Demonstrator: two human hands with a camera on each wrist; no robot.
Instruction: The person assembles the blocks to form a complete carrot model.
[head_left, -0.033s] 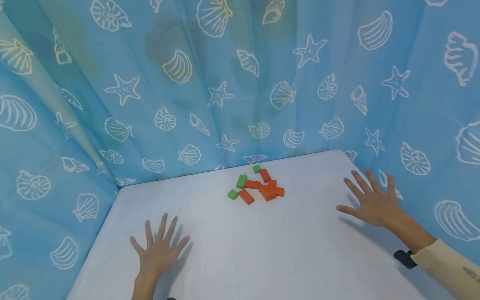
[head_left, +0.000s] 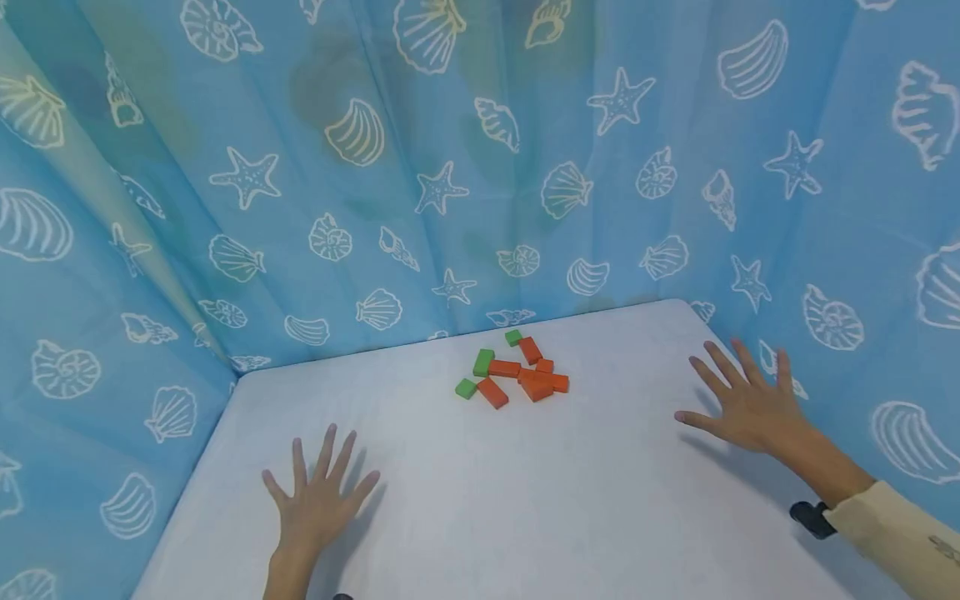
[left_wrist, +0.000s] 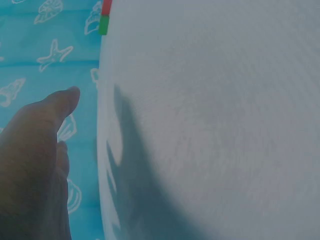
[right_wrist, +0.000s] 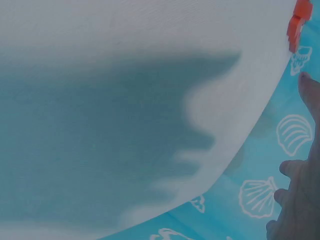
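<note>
From where I stand, the person's 2 hands are raised over a white desk (head_left: 585,492), with the blocks lying well apart from both. The left hand (head_left: 318,504) is above the near left part, its 5 fingers spread, its shadow falling on the desk beside it. The right hand (head_left: 753,408) is over the right edge, fingers also spread wide, a cream sleeve (head_left: 892,537) on its arm and a dark object (head_left: 812,518) at the wrist.

The blocks sit toward the far side of the desk, in the stretch between the hands. I count 3 green blocks (head_left: 483,362): 1 at the back, 1 near the middle beside a red piece, and 1 at the left front. The red-orange blocks (head_left: 492,393) lie among them at various angles. On the right of the cluster they crowd together, a chunky piece (head_left: 537,387) covering part of a long piece (head_left: 560,383), so their exact number is hard to tell.

A blue curtain (head_left: 480,208) printed with white shells and starfish closes in the back and both sides, coming right up to the desk's far edge and close behind the right hand.
</note>
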